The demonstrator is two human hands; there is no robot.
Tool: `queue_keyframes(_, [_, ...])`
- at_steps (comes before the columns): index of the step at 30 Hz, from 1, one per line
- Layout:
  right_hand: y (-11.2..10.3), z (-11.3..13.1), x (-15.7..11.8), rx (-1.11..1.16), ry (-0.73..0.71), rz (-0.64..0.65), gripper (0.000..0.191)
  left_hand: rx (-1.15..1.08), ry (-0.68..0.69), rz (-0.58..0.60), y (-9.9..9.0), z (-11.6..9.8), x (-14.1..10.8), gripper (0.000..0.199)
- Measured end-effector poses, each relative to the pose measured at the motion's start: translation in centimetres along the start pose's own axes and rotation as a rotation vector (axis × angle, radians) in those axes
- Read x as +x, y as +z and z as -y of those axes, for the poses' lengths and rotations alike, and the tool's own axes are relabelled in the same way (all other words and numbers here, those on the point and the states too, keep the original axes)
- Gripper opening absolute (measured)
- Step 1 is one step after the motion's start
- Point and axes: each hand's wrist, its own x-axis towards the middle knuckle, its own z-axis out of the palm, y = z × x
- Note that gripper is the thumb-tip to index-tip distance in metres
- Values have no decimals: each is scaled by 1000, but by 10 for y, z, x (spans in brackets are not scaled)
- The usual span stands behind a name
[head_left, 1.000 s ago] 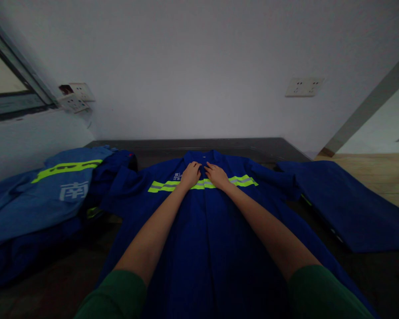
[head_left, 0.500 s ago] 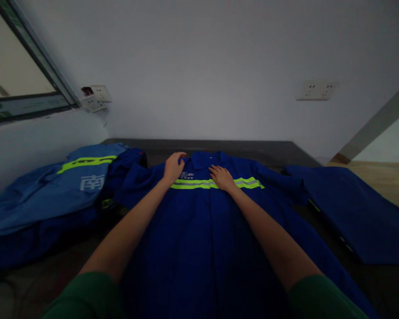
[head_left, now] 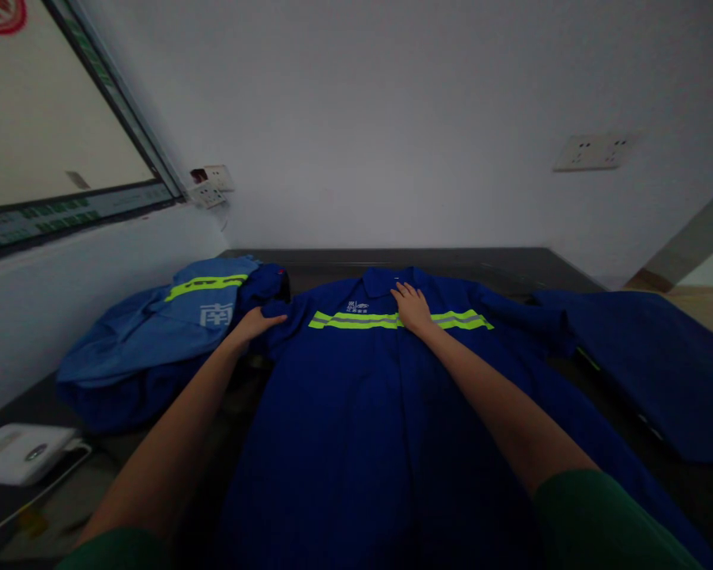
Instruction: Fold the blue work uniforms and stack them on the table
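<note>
A dark blue work jacket [head_left: 356,380] lies spread front side up, its collar toward the wall, with a yellow-green and grey reflective band across the chest and white print above it. My left hand [head_left: 254,326] is at the end of the sleeve on the left, thumb stretched over the cloth and the other fingers partly hidden at the cuff; it appears to grip the sleeve. Flat on the chest, just below the collar, rests my right hand [head_left: 413,307], its fingers apart and nothing held.
Piled blue garments [head_left: 154,317] lie at the left, and a folded dark blue garment [head_left: 653,356] at the right. A white device [head_left: 24,453] with a cable sits at the lower left. Sockets [head_left: 594,152] are on the wall behind the dark table [head_left: 333,257].
My left hand has moved left from the chest and shoulder area to the sleeve end. My right hand stays near the collar. The view has shifted left.
</note>
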Motion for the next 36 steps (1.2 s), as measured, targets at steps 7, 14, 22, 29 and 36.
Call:
queue_keyframes(7, [3, 85, 23, 115, -158, 15, 47, -74, 277, 232, -8, 20, -15, 100])
queue_keyframes(14, [34, 87, 51, 133, 29, 217, 60, 94, 273, 3, -6, 50, -14, 53])
queue_keyframes(22, [42, 81, 57, 111, 27, 183, 59, -333, 16, -143, -12, 45, 5, 37])
queue_keyframes(29, [41, 81, 56, 113, 32, 179, 59, -375, -62, 45, -19, 45, -9, 52])
queue_keyframes(36, [40, 81, 56, 113, 30, 199, 59, -545, -37, -145, -11, 38, -27, 47])
